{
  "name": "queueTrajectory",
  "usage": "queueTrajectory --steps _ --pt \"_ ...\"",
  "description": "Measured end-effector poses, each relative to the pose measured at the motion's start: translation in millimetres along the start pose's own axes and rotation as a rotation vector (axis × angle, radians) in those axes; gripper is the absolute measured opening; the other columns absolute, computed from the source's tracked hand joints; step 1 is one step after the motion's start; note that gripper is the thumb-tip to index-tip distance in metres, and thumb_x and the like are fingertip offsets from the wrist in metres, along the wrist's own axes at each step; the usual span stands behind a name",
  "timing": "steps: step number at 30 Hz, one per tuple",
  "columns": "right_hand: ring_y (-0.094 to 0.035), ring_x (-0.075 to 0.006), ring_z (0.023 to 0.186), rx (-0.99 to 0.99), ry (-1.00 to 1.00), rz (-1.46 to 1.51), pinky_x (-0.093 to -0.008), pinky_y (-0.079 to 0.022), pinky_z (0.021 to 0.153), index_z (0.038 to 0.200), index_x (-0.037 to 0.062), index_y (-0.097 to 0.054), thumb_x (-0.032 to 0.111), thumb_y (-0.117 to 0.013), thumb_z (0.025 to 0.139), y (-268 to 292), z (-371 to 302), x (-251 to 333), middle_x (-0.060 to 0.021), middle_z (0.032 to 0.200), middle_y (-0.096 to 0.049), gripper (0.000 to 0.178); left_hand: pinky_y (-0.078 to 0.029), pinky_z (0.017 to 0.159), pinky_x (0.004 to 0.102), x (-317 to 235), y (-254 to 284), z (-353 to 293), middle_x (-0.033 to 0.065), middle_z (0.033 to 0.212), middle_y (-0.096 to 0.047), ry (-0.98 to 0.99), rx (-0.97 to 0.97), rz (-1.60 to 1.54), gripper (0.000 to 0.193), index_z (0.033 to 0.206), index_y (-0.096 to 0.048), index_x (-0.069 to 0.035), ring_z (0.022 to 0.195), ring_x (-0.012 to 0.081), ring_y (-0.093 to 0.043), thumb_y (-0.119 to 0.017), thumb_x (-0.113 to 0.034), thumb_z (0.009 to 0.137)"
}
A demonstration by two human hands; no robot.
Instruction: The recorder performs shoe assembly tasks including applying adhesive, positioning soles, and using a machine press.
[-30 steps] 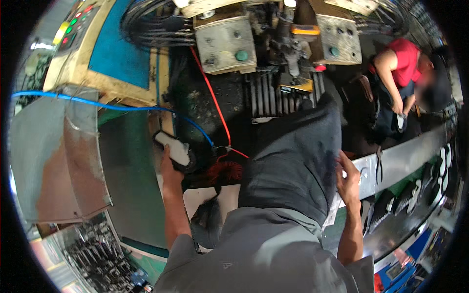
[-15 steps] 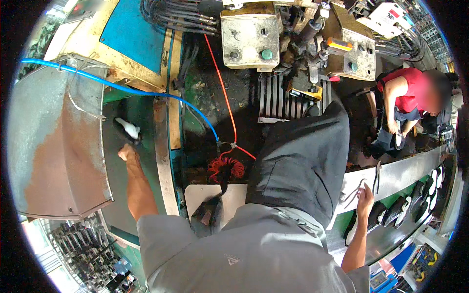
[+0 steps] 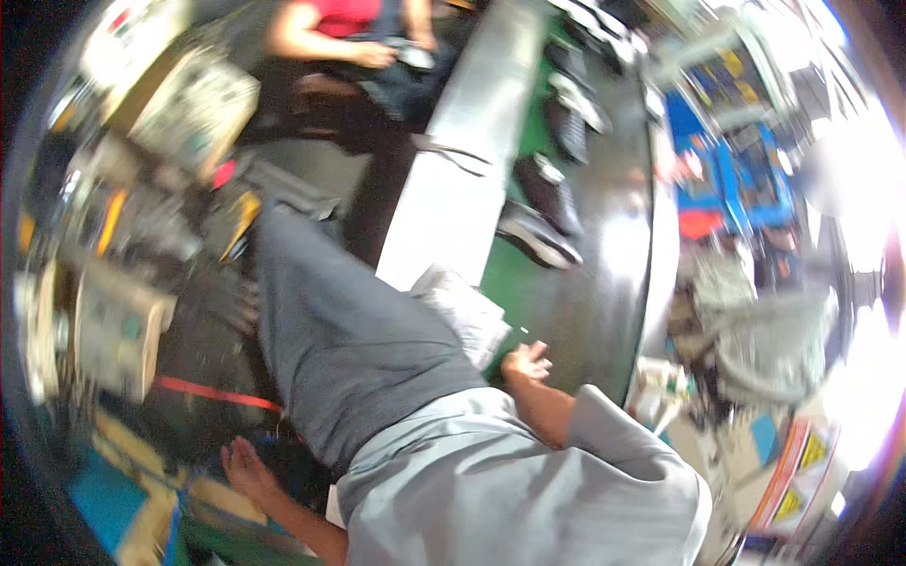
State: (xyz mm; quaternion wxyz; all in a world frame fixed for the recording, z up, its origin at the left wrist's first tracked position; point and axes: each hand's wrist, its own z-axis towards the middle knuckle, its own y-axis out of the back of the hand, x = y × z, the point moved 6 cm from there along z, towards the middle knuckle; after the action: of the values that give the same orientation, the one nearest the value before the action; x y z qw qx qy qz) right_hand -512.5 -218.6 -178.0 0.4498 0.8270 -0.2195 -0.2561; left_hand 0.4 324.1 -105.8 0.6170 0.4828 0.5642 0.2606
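My right hand [image 3: 526, 365] is over the green belt [image 3: 510, 283] at my right, fingers spread and nothing in them. Beside it, against my lap, lies a crumpled whitish cloth or paper [image 3: 461, 313]. Farther along the belt stand a dark shoe with a pale sole [image 3: 538, 236] and another dark shoe [image 3: 549, 193], with several more beyond. My left hand [image 3: 247, 472] hangs low at the left, apart from anything, its fingers extended and empty, somewhat blurred. A thin dark tool [image 3: 458, 156] rests on the pale metal ledge [image 3: 439, 212].
A co-worker in a red shirt [image 3: 344, 14] sits ahead, holding a small light-and-dark thing. Blurred machine control boxes [image 3: 118, 325] and a red hose [image 3: 217, 392] are at the left. Blue racks [image 3: 755, 179] and a grey bag [image 3: 779, 325] stand right of the belt.
My view has swung to the right. My left hand has left the shoe at the far left. My right hand has moved off the ledge and its fingers have opened.
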Motion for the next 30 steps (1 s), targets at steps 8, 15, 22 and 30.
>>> queueTrajectory --steps 8,15,22,30 --pt "-0.018 -0.0577 0.164 -0.098 0.950 -0.037 -0.0715 -0.024 0.129 0.169 0.0308 -0.046 0.035 -0.077 0.096 57.9 -2.7 -56.8 -0.0358 0.178 -0.015 0.080 -0.051 0.121 0.0466 -239.3 -23.6 197.3 0.0272 0.144 -0.060 0.332 0.097 -1.222 0.058 0.160 -0.045 0.012 0.134 0.0376 -0.064 -0.063 -0.011 0.109" --pt "-0.039 -0.0543 0.155 -0.435 1.234 0.104 -0.0601 -0.034 0.128 0.175 0.0233 -0.032 0.036 -0.085 0.092 276.5 115.5 121.8 -0.0358 0.166 -0.041 0.099 -0.053 0.116 0.0456 -374.5 -44.4 211.0 0.0231 0.137 -0.067 0.135 0.337 -1.233 0.047 0.154 -0.053 0.010 0.125 0.0327 -0.069 -0.061 -0.008 0.111" --pt "-0.068 -0.0475 0.130 0.088 1.246 -0.022 -0.0545 -0.053 0.111 0.176 0.0241 -0.031 0.048 -0.087 0.084 254.3 166.3 184.0 -0.0291 0.141 -0.070 0.110 -0.060 0.108 0.0423 -496.4 -108.8 167.4 0.0189 0.130 -0.069 0.054 0.589 -1.235 0.042 0.150 -0.059 0.006 0.115 0.0289 -0.073 -0.064 -0.006 0.110" --pt "-0.071 -0.0236 0.121 0.550 1.017 0.703 -0.0369 -0.057 0.105 0.167 -0.0042 -0.042 0.042 -0.093 0.089 262.4 -54.7 189.5 -0.0213 0.140 -0.071 0.104 -0.059 0.107 0.0403 -646.4 -132.9 134.6 0.0197 0.148 -0.061 -0.587 0.774 -1.047 0.050 0.160 -0.053 -0.002 0.130 0.0303 -0.069 -0.063 -0.010 0.111"
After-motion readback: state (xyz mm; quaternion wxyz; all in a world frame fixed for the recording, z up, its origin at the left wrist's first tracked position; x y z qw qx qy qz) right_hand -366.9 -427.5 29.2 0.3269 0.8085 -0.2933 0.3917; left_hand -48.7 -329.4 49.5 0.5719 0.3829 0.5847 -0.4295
